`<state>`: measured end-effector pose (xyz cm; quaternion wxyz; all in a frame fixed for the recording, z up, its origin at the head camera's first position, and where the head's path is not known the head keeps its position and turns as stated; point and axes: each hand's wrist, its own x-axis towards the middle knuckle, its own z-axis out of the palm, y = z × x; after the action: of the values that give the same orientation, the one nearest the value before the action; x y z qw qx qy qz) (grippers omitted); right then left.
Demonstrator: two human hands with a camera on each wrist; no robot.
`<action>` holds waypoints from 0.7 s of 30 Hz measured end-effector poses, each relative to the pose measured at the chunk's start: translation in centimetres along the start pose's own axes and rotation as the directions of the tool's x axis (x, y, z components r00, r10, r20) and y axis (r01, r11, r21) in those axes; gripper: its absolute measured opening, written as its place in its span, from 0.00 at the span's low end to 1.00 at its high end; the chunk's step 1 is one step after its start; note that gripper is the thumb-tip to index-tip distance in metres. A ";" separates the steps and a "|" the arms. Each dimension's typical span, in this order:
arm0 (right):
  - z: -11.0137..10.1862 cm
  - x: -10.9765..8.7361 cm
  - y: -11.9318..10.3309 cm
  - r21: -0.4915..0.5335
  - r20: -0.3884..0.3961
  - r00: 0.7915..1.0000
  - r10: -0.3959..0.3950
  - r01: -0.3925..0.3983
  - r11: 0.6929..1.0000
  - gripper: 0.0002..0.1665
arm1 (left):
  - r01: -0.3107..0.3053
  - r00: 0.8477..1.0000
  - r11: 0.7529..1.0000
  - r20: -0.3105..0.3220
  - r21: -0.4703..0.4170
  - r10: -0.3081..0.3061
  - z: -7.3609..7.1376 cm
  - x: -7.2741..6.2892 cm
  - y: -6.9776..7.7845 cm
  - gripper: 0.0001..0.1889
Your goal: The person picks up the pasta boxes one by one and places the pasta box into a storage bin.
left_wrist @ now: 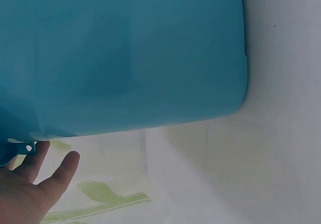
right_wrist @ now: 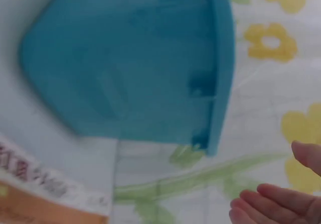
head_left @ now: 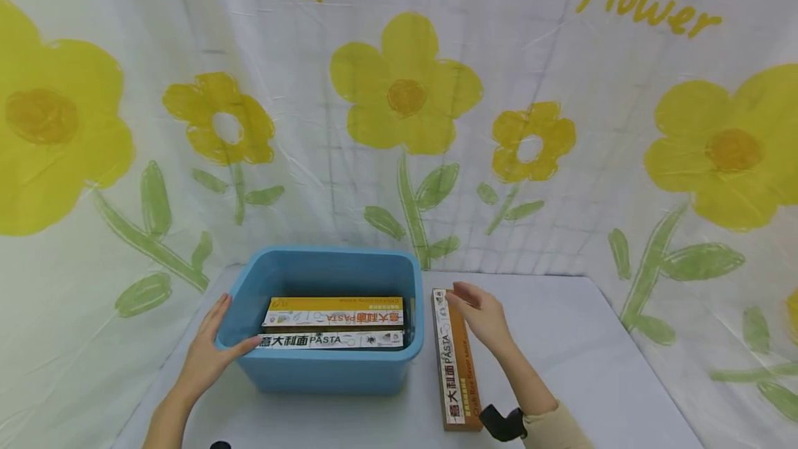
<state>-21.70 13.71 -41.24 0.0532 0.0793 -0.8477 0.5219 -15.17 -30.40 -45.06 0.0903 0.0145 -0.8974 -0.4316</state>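
A blue plastic bin (head_left: 324, 374) stands on the table with pasta boxes lying inside, one with a yellow band (head_left: 337, 302) and a white-sided one (head_left: 330, 340) nearer the front. My left hand (head_left: 202, 355) is at the bin's front left corner, thumb over the front rim and fingers spread along the left side. The left wrist view has those fingers (left_wrist: 64, 171) beside the rim's small tab. Right of the bin lies an orange and white pasta box (head_left: 454, 366), lengthwise. Over its far end my right hand (head_left: 483, 314) holds nothing, its fingers loosely extended (right_wrist: 276, 201).
A white cloth covers the table (head_left: 548, 338). Behind it hangs a curtain (head_left: 299, 179) printed with yellow flowers. A small black object (head_left: 220, 445) shows at the bottom edge, and a black strap piece (head_left: 503, 424) sits at the right wrist.
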 end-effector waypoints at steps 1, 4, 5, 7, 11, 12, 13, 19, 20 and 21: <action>-0.2 -0.4 0.8 -0.003 -0.012 1.000 0.017 -0.017 1.000 0.30 | 0.000 1.000 1.000 0.003 0.001 0.000 0.0 0.0 0.0 0.54; -0.7 -1.7 2.6 -0.018 -0.040 0.998 0.049 -0.050 0.999 0.30 | -0.004 1.000 1.000 0.002 0.010 0.004 0.0 0.1 -0.1 0.54; -0.8 -2.1 3.1 -0.018 -0.050 0.997 0.060 -0.061 0.998 0.30 | -0.004 1.000 1.000 0.001 0.012 0.004 0.0 0.1 -0.2 0.54; -0.8 -3.0 4.1 -0.030 -0.067 0.996 0.063 -0.065 0.997 0.31 | -0.001 1.000 1.000 -0.001 0.013 0.001 0.0 0.1 -0.2 0.54; -0.2 -4.6 6.0 -0.103 -0.102 0.994 0.047 -0.058 0.993 0.33 | 0.009 1.000 1.000 -0.002 0.012 -0.009 0.0 0.1 -0.1 0.54; 0.1 -5.0 6.5 -0.128 -0.112 0.993 0.043 -0.058 0.990 0.33 | 0.011 1.000 1.000 -0.003 0.012 -0.011 0.0 0.1 -0.1 0.54; 0.4 -5.4 7.0 -0.150 -0.122 0.992 0.046 -0.064 0.987 0.34 | 0.012 1.000 1.000 -0.003 0.011 -0.012 0.0 0.1 -0.1 0.54; 2.4 -7.2 9.7 -0.234 -0.142 0.982 0.128 -0.159 0.959 0.43 | 0.011 1.000 1.000 -0.006 0.004 -0.011 0.0 0.1 0.0 0.54; 2.8 -7.4 10.0 -0.241 -0.142 0.979 0.147 -0.178 0.954 0.45 | 0.011 1.000 1.000 -0.006 0.004 -0.011 0.0 0.1 0.0 0.54; 3.2 -7.5 10.4 -0.247 -0.145 0.976 0.162 -0.194 0.949 0.47 | 0.011 1.000 1.000 -0.007 0.005 -0.010 0.0 0.1 0.0 0.54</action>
<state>-16.28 16.08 -53.05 0.0680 -0.0375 -0.9074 0.4130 -15.31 -30.42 -45.08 0.0910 0.0209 -0.8982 -0.4297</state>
